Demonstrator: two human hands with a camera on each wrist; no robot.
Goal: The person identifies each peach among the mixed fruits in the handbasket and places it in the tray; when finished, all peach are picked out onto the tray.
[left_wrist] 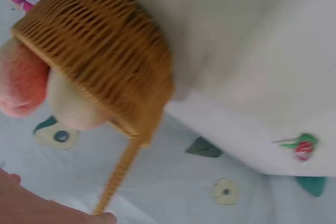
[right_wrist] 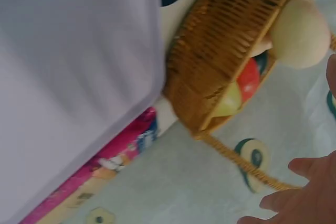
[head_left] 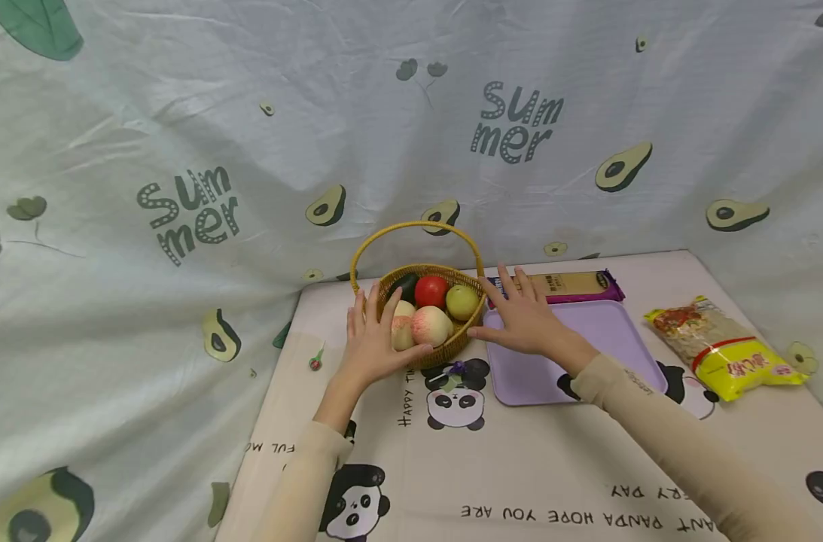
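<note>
A head-worn camera looks forward and down across the table (head_left: 418, 467) toward the printed cloth (head_left: 384, 113) at the far side, the widest view. Closer in, the left-wrist camera faces the basket (left_wrist: 115, 51) from the left, the right-wrist camera from the right, beside the tray (right_wrist: 79, 51). Both wrist views share the basket.

Lane passes between left hand (head_left: 370, 342) and right hand (head_left: 522, 320), nearside, over tablecloth (head_left: 411, 470) to basket (head_left: 445, 354) wall, small purple item (head_left: 457, 367) low in it; farther on, peaches (head_left: 431, 325) and arched handle (head_left: 414, 223) obstruct, tray (head_left: 611, 339) below right hand, long packet (head_left: 577, 284) by its fingers.
</note>
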